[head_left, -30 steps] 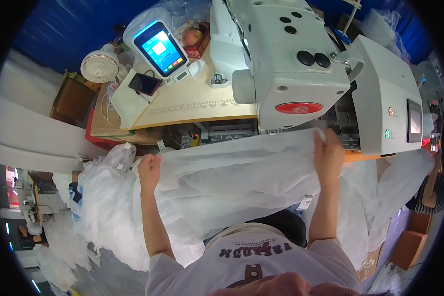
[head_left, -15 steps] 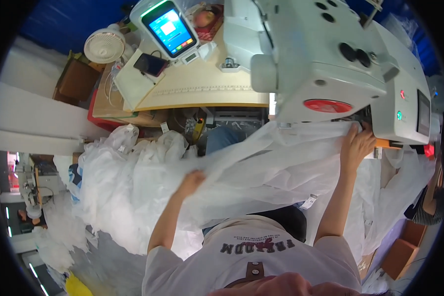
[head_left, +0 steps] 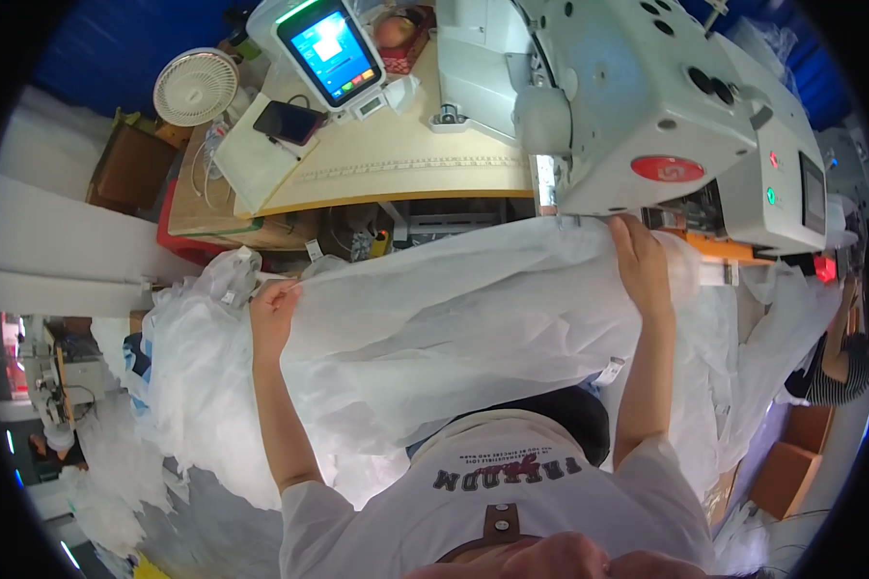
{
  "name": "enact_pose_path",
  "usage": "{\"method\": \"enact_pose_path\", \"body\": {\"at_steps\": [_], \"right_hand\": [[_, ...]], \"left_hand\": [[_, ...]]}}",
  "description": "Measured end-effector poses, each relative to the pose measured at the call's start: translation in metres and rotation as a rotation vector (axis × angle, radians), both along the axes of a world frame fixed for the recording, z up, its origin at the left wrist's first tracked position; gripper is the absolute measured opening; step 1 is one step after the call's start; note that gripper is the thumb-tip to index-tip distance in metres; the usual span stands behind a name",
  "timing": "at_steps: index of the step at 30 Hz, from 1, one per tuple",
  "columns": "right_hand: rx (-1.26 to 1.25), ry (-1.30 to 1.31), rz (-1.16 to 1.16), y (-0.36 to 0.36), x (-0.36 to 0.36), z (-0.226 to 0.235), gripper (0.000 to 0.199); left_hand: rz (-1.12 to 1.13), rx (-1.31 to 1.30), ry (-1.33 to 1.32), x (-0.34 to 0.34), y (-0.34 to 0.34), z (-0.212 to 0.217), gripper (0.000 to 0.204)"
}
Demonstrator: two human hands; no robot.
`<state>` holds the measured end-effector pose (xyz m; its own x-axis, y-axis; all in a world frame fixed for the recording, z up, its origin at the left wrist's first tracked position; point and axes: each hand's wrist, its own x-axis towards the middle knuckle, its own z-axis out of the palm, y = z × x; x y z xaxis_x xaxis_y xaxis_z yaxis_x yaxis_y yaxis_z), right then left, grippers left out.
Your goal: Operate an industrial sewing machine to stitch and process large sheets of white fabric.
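Since a second ago the left hand (head_left: 272, 307) has slid inward along the white fabric (head_left: 454, 328), its grip pinching the left edge. The right hand (head_left: 639, 262) clamps the cloth under the sewing machine (head_left: 647, 106). Fingers so near the needle area risk injury, I judge.

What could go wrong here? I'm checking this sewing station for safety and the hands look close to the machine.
The right hand presses the white fabric right under the sewing machine head, so fingers might get caught near the needle area. The left hand grips the fabric far off to the side; the long loose span could sag, bunch or feed crooked. Heaped fabric by the table edge might snag.
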<state>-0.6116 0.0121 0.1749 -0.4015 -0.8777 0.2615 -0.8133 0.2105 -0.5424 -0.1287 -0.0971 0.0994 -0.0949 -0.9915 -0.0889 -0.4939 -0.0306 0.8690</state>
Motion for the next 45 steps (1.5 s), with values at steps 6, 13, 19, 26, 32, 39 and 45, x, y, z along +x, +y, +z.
{"method": "enact_pose_path", "body": {"at_steps": [6, 13, 19, 26, 32, 39, 45], "right_hand": [[0.043, 0.058, -0.113, -0.001, 0.033, 0.0, 0.032], [0.187, -0.381, 0.056, 0.001, -0.002, -0.016, 0.034], [0.316, -0.32, -0.102, 0.078, -0.073, -0.068, 0.023], [-0.341, -0.129, -0.302, 0.043, -0.017, -0.017, 0.018], [-0.144, 0.145, -0.15, 0.01, -0.021, -0.01, 0.017], [-0.082, 0.33, -0.393, 0.035, -0.068, -0.02, 0.023], [-0.125, 0.624, -0.265, 0.006, -0.099, -0.023, 0.021]], "left_hand": [[0.129, -0.295, -0.053, -0.003, -0.02, -0.026, 0.012], [-0.063, -0.201, -0.082, -0.024, -0.031, -0.078, 0.009], [-0.489, 0.606, 0.336, -0.065, -0.014, -0.036, 0.004], [-0.095, 0.514, 0.874, -0.079, -0.026, 0.003, 0.005], [-0.127, -0.322, -0.255, -0.099, -0.014, 0.012, 0.011], [-0.227, 0.08, 0.255, -0.133, -0.019, 0.034, 0.009], [-0.166, 0.39, 0.494, -0.153, -0.046, 0.002, 0.008]]}}
